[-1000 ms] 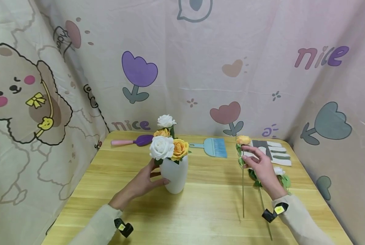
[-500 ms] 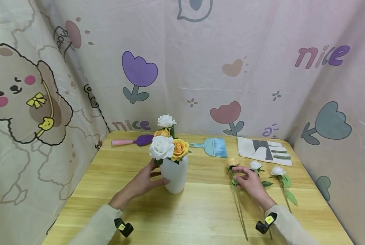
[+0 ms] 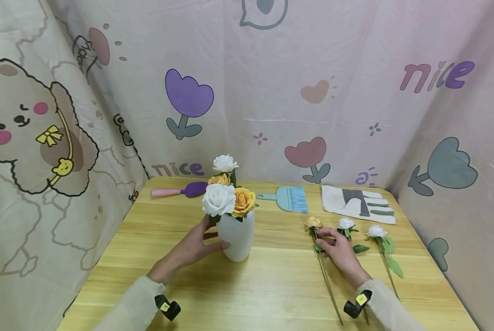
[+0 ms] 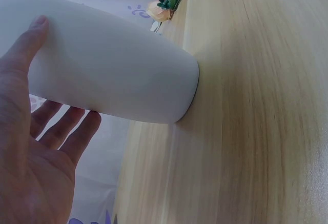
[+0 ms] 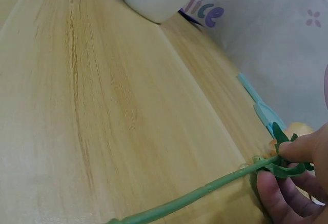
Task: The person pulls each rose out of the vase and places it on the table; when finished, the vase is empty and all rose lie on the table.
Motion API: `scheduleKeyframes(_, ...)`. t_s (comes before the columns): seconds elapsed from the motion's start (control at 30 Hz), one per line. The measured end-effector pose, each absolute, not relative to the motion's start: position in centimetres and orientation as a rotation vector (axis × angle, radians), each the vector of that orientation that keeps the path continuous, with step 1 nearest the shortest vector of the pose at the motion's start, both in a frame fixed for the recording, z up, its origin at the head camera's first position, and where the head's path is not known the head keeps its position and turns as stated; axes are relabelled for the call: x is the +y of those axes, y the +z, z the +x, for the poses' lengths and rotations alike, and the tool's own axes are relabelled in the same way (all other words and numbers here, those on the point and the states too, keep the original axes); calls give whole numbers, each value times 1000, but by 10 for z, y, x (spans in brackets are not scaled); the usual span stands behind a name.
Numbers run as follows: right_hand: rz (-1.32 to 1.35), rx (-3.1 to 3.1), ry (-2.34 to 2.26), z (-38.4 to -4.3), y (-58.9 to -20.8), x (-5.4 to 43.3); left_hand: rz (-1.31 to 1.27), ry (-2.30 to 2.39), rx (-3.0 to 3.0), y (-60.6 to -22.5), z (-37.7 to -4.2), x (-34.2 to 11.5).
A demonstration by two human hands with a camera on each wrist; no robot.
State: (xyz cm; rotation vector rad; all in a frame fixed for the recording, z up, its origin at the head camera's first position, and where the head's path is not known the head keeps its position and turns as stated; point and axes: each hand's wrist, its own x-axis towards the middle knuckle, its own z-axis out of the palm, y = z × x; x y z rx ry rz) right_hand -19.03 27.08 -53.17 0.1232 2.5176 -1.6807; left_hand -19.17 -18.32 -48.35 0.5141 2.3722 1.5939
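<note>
My left hand (image 3: 194,247) grips the side of a white vase (image 3: 239,239), which stands upright on the wooden table. Thumb and fingers lie on opposite sides of it in the left wrist view. Out of the vase's mouth rise white roses (image 3: 219,199) and yellow-orange roses (image 3: 244,201). At the right, my right hand (image 3: 341,253) pinches the green stem (image 5: 195,197) of a pale orange rose (image 3: 313,223) just below its bloom. That stem points toward the table's front edge, low over the wood. Two white roses, one nearer (image 3: 346,224) and one farther right (image 3: 376,231), lie beside the hand.
Along the back edge lie a trowel (image 3: 195,189) with a pink handle, a light blue brush (image 3: 290,199) and a white and grey glove (image 3: 359,204). A printed curtain (image 3: 263,92) hangs close behind the table (image 3: 272,294) and on both sides.
My right hand has brought the orange rose down from near the glove toward the table front, beside the white roses. My left hand and the vase have stayed put.
</note>
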Motion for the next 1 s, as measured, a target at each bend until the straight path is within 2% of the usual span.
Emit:
scheduleKeyframes(0.23, 85, 2723, -1539, -186, -515, 270, 519, 1596, 2375, -483, -192, -184)
scheduleKeyframes(0.47, -72, 2958, -1509, -191, -482, 262, 515, 1592, 2369, -485, -192, -184)
scheduleKeyframes(0.8, -660, 2610, -2000, -191, -427, 207, 516, 1590, 2369, -486, -193, -184)
scheduleKeyframes(1.0, -1059, 2364, -2004, -184, -401, 159, 527, 1601, 2367, -486, -193, -184)
